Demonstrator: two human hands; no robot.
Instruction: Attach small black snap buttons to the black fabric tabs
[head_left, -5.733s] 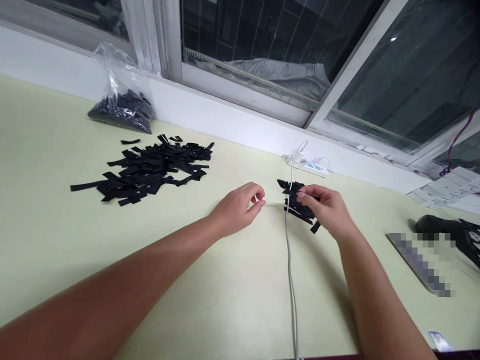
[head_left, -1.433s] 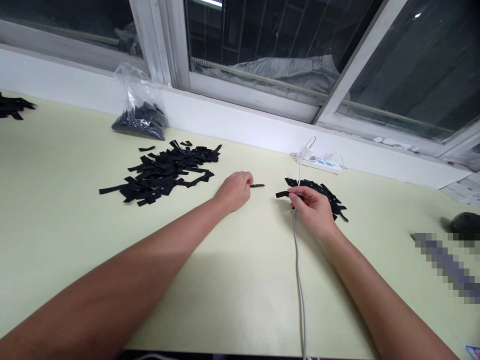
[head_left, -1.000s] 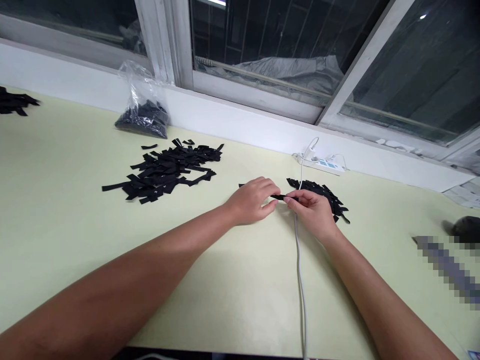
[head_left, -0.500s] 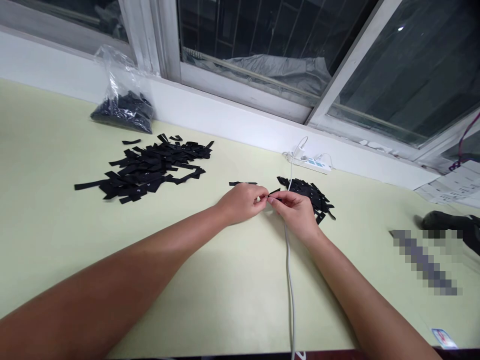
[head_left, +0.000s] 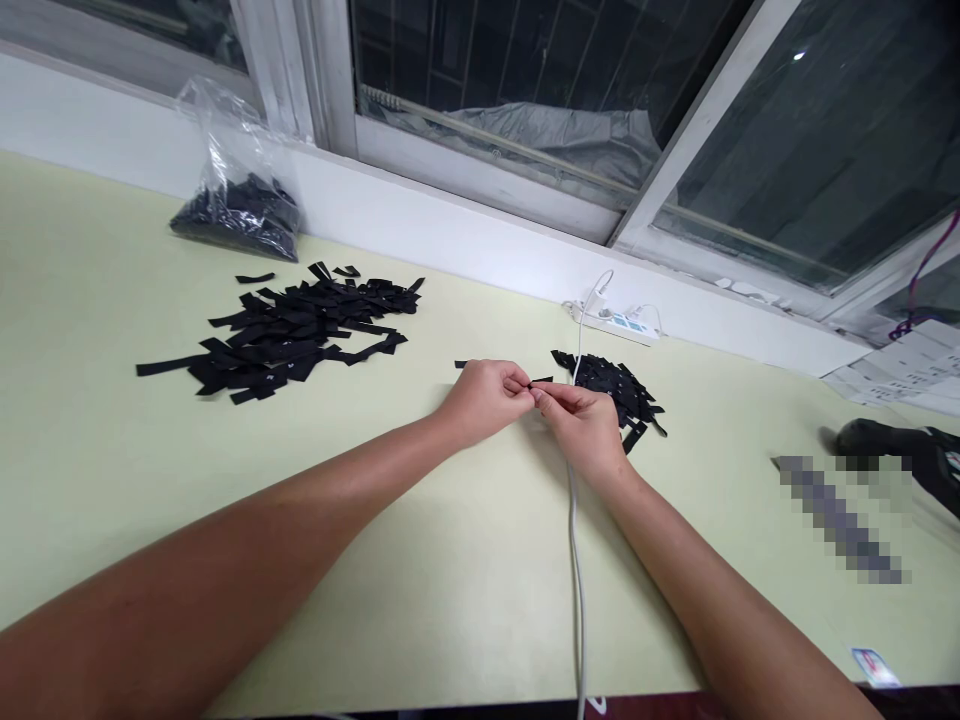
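Where the two hands meet over the pale green bench (head_left: 465, 560), a small black strip (head_left: 538, 382) is pinched between them, its long axis running roughly left to right across the view and level with the bench top. Only a short dark sliver of it shows between the fingertips; it looks thin, flat and matte, like cut ribbon or fabric tape, and whether it is folded cannot be told. The left hand (head_left: 486, 397) closes thumb and forefinger on the strip's left end, the other fingers curled under. The right hand (head_left: 581, 420) pinches the right end in the same way, so the fingertips of both hands nearly touch.

Just behind the right hand lies a small heap of black strips (head_left: 619, 388), flat rectangular pieces overlapping at many angles. A single loose strip (head_left: 460, 364) lies flat just beyond the left hand. Well to the left spreads a larger, looser pile of black strips (head_left: 289, 330), some with tiny pale marks. Further back by the white sill sits a crinkled clear plastic bag (head_left: 234, 200) with dark pieces in it. A smooth white cable (head_left: 575, 560) runs from the near edge up under the right wrist to a white power strip (head_left: 619, 325) at the wall. The bench surface is smooth and matte.
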